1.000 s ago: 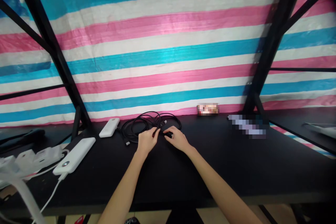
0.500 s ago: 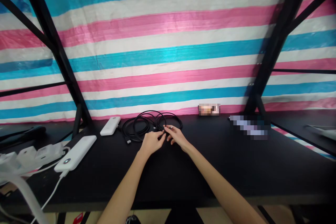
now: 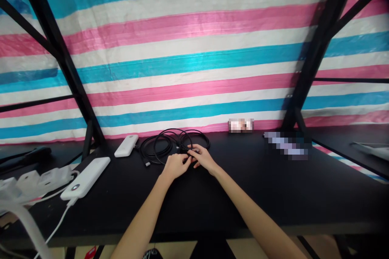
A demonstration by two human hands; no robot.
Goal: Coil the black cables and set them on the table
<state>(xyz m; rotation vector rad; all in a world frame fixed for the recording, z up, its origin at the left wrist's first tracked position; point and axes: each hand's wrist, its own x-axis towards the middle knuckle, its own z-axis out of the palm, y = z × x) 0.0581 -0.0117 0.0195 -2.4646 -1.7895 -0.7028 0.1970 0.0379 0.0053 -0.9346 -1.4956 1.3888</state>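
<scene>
A black cable (image 3: 156, 148) lies in loose loops at the back middle of the black table, its grey plug (image 3: 147, 164) resting at the left of the coils. My left hand (image 3: 176, 166) is closed on the near part of this cable, thumb and fingers pinched together. From the right, my right hand (image 3: 203, 158) meets it and pinches the same stretch of cable; the fingertips of both hands nearly touch. What lies exactly between the fingers is partly hidden.
Two white power banks stand to the left: a small one (image 3: 126, 146) and a larger one (image 3: 85, 179) with a white cable plugged in. White chargers (image 3: 45, 180) crowd the left edge. Blurred-out items lie at the back right. Black metal posts (image 3: 306, 56) rise before a striped sheet.
My right fingers have shifted slightly down and left, closer to my left fingertips. The view has moved a little; the cable loops keep nearly the same shape.
</scene>
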